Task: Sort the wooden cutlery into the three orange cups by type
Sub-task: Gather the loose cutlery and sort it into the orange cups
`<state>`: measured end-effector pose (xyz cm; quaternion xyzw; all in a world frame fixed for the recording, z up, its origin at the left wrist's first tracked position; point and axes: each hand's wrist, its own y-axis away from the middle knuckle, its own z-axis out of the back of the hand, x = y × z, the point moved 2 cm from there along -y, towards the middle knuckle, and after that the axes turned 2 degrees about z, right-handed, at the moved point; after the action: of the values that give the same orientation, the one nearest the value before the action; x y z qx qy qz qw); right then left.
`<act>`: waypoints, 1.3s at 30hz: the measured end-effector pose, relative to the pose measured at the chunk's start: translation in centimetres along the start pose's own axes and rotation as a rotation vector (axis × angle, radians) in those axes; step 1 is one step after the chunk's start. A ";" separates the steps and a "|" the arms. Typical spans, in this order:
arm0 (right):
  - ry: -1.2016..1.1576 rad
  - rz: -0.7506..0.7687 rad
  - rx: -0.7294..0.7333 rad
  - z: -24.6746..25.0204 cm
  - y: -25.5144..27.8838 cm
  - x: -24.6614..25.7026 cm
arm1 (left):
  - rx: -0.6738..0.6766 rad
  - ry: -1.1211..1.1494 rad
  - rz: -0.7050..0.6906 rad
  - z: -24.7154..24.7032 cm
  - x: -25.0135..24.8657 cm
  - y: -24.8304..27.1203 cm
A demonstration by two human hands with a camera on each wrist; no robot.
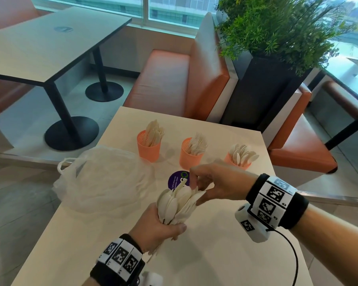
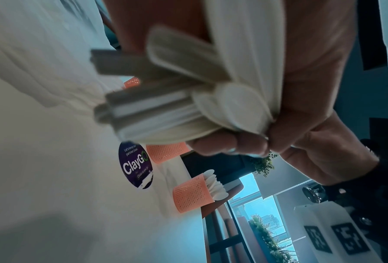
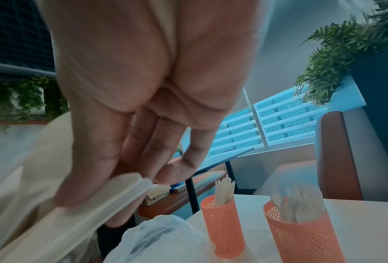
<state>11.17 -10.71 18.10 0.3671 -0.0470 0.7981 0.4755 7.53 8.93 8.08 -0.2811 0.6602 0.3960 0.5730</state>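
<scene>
My left hand (image 1: 159, 226) grips a thick bundle of pale wooden cutlery (image 1: 178, 203) by the handles, heads up, above the table's middle. The handle ends (image 2: 143, 110) stick out below its curled fingers. My right hand (image 1: 207, 182) reaches in from the right and pinches pieces at the top of the bundle; thumb and fingers hold flat wooden pieces (image 3: 121, 188). Three orange mesh cups stand in a row behind: the left cup (image 1: 148, 148) holds knives, the middle cup (image 1: 191, 154) forks, the right cup (image 1: 239, 162) spoons.
A crumpled clear plastic bag (image 1: 103, 180) lies left of the hands. A round purple sticker (image 1: 177, 180) is on the cream table (image 1: 205, 254). Orange bench seats (image 1: 174, 79) and a black planter (image 1: 262, 87) stand beyond the far edge. A black cable (image 1: 293, 256) hangs from my right wrist.
</scene>
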 end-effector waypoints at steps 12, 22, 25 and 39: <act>-0.071 0.063 -0.004 1.6 0.0 0.7 | 0.031 0.080 -0.018 0.5 0.4 0.2; -0.089 0.060 -0.061 0.8 -0.3 1.1 | 0.015 0.182 -0.030 0.4 0.0 0.4; -0.108 0.034 -0.011 1.0 -0.4 1.2 | 0.038 0.160 -0.025 0.4 0.0 0.6; -0.160 -0.077 0.062 1.6 -0.6 -0.1 | 0.075 0.237 -0.026 -0.3 -0.5 1.3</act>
<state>12.53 -11.12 19.02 0.4457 -0.0457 0.7484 0.4891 6.35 9.32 8.84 -0.3129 0.7338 0.3275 0.5063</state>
